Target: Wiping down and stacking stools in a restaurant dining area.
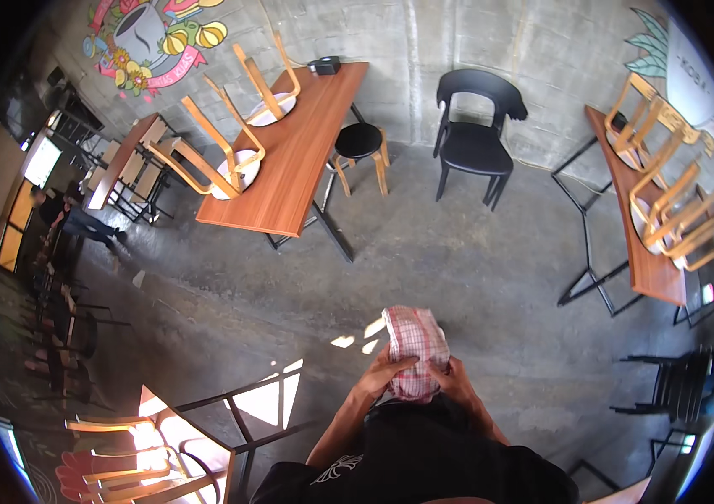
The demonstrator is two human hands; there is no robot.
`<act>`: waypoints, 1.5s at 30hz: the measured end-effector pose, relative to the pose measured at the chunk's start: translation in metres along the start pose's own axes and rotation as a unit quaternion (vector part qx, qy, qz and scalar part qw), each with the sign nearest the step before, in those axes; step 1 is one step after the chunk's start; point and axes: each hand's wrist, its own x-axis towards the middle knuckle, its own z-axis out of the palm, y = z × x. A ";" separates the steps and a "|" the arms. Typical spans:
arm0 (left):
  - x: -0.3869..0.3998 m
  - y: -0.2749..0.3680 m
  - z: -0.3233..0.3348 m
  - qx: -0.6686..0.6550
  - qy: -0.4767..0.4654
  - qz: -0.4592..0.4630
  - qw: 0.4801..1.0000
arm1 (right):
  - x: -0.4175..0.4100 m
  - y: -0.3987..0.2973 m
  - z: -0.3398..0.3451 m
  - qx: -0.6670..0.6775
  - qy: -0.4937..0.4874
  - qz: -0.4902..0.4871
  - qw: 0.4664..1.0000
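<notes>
A folded red-and-white checked cloth is held up in front of my chest. My left hand grips its left edge, thumb laid across the front. On the opposite edge, my right hand pinches the cloth the same way. Most of the fingers on both hands are hidden behind the fabric. Beneath the cloth shows the black shirt I wear.
Ahead left stands a wooden table bearing upturned stools. A black-topped stool and a black chair stand by the concrete wall. More upturned stools cover the right table and lower-left table. A person is far left.
</notes>
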 end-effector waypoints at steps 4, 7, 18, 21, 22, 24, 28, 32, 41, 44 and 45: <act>0.037 0.037 0.006 -0.114 0.069 -0.005 0.991 | 0.089 -0.023 -0.026 -0.085 -0.087 0.000 0.993; 0.079 0.067 0.014 -0.136 0.152 0.059 0.977 | 0.167 -0.069 -0.038 -0.059 -0.074 -0.068 0.993; 0.276 0.158 -0.008 -0.143 0.150 0.092 0.974 | 0.373 -0.167 -0.089 0.017 0.034 -0.175 0.984; 0.330 0.181 -0.024 -0.131 0.125 0.074 0.981 | 0.402 -0.138 -0.099 0.034 0.095 -0.144 0.984; 0.345 0.189 -0.031 -0.121 0.131 0.082 0.980 | 0.408 -0.133 -0.101 0.041 0.120 -0.073 0.989; 0.372 0.208 -0.041 -0.116 0.132 0.086 0.981 | 0.416 -0.123 -0.101 0.042 0.151 0.000 0.988; 0.431 0.266 -0.081 -0.071 0.119 0.136 0.981 | 0.470 -0.134 -0.085 0.070 0.130 0.063 0.987; 0.475 0.314 -0.106 -0.052 0.164 0.202 0.964 | 0.537 -0.159 -0.086 0.011 0.121 0.006 0.993; 0.575 0.379 -0.206 0.136 0.358 0.244 0.891 | 0.719 -0.177 -0.079 0.026 -0.003 0.109 0.994; 0.616 0.404 -0.240 0.190 0.388 0.264 0.862 | 0.793 -0.144 -0.075 0.082 -0.013 0.212 0.974; 0.633 0.411 -0.249 0.188 0.397 0.249 0.863 | 0.817 -0.126 -0.078 0.102 -0.011 0.260 0.960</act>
